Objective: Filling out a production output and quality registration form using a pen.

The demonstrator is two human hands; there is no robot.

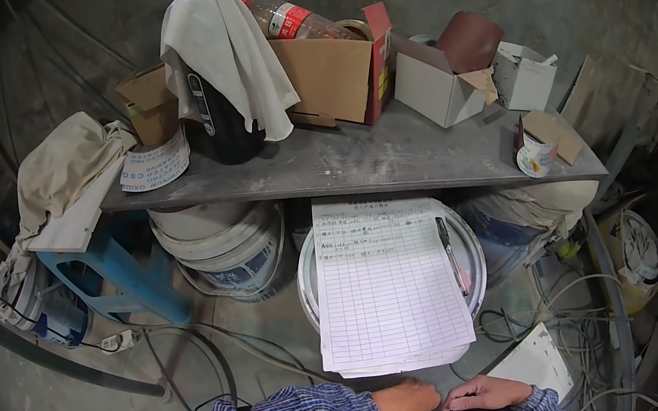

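Observation:
My left hand, in a blue checked sleeve, hangs low over my lap with its fingers turned down and mostly hidden. Beside it, my right hand rests on my dark trouser leg, fingers loosely extended and nothing seen in it. The two hands are close together, fingertips nearly meeting. Just beyond them, a stack of ruled paper forms lies on a round white bucket lid. Handwriting fills the upper rows of the top sheet. A dark pen lies along the sheet's right side.
Behind the papers, a grey board bears a cloth-draped black container, a cardboard box with a plastic bottle, and white boxes. Buckets and a blue stool stand below. Cables tangle on the right floor.

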